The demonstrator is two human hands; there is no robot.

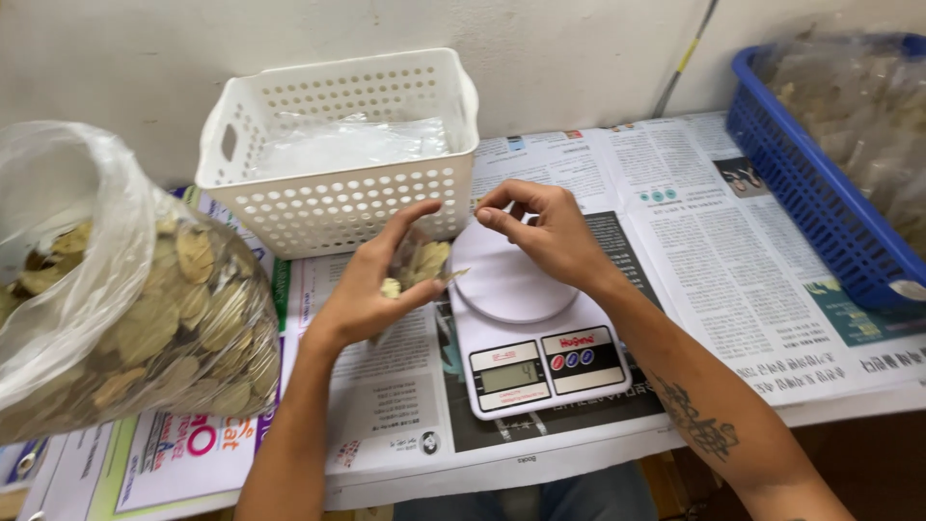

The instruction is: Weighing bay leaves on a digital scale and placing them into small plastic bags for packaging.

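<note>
My left hand (371, 285) holds a small clear packet of dried leaves (422, 262) just left of a white kitchen scale (526, 333). The packet hangs over the scale's left edge, with one leaf tip sticking out to the right. My right hand (540, 230) hovers over the scale's round white platform (506, 289), with thumb and forefinger pinched at the packet's top edge. The scale's small display is lit.
A large clear bag of dried leaves (125, 299) sits at the left. A white perforated basket (338, 183) with clear plastic bags stands behind my hands. A blue basket (820, 193) of filled packets is at the right. Newspaper (714, 241) covers the table.
</note>
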